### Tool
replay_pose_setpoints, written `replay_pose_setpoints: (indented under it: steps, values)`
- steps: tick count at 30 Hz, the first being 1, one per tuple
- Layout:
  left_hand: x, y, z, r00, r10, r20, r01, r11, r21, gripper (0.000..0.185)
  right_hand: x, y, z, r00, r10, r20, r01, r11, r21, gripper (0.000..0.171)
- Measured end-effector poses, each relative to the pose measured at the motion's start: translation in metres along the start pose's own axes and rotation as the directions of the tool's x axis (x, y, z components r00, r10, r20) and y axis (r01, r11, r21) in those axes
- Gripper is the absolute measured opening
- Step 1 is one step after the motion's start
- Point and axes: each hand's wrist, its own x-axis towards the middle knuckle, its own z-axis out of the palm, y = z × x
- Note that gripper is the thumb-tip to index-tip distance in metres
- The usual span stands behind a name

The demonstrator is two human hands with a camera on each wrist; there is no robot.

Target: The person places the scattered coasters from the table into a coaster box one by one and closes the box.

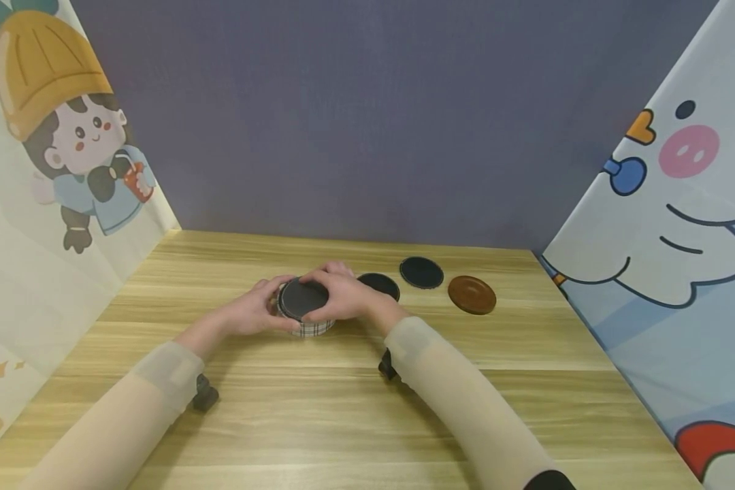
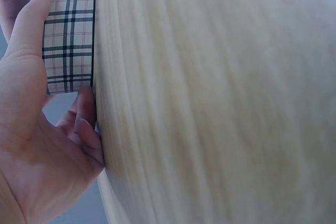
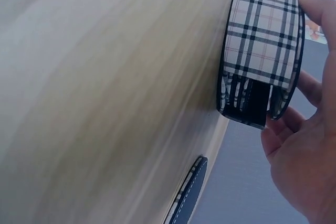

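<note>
A round coaster holder [image 1: 314,329] with plaid sides stands on the table, its cut-out slot showing in the right wrist view. My left hand [image 1: 252,309] grips it from the left, thumb along the plaid wall [image 2: 71,30] and fingers round the far side. On top lies a round black coaster [image 1: 300,298]. My right hand [image 1: 343,292] pinches this coaster at its edge, thumb in front and fingers behind. Through the slot [image 3: 244,95] several plaid edges show inside the holder.
Just right of my right hand lies a black coaster [image 1: 380,284], partly hidden by it. Another black coaster [image 1: 421,272] lies farther back, beside a brown round dish-like coaster [image 1: 472,295]. A grey panel [image 1: 355,122] closes off the table's far edge [image 1: 251,235].
</note>
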Motion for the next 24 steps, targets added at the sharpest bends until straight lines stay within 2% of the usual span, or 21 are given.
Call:
replay_pose_setpoints:
  steps: [12,21,24]
  values:
    - [0.0003,-0.0005,0.0002,1.000,-0.001,-0.007,0.001,1.000,0.024,0.109,0.0012,0.0001,0.0006,1.000,-0.011,0.021,0.011,1.000,-0.002,0.080]
    - [-0.0017,0.0016,-0.0007,1.000,-0.002,0.015,0.002,1.000,-0.004,0.110,-0.0016,0.0001,-0.0003,0.999,-0.020,0.031,0.020,1.000,-0.011,0.081]
    - [-0.0016,0.0019,-0.0007,1.000,-0.004,0.016,0.004,1.000,-0.001,0.110,-0.0024,0.0000,-0.0006,0.999,-0.020,0.036,0.021,0.999,-0.032,0.074]
